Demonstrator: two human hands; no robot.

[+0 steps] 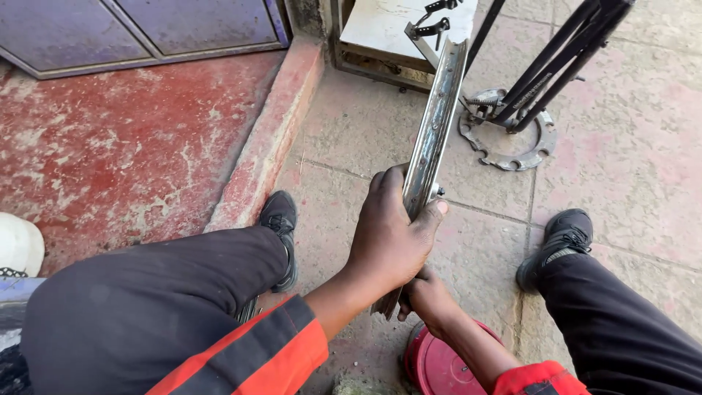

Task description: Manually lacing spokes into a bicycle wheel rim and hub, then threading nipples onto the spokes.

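The left hand (387, 241) is clenched around a metal rim (431, 135), thumb over its edge; the right hand (428, 296) grips the rim's lower part, just beneath. The rim stands on edge between 2 black shoes (559, 245), running up to a stand (428, 33), with a red lid (439, 366) under the right wrist.

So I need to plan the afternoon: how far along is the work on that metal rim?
Done: nothing visibly finished; the metal rim is bare, with no spokes or tyre. In hand: the left hand grips it midway and the right hand lower down, far end in the stand. Left: cannot tell.
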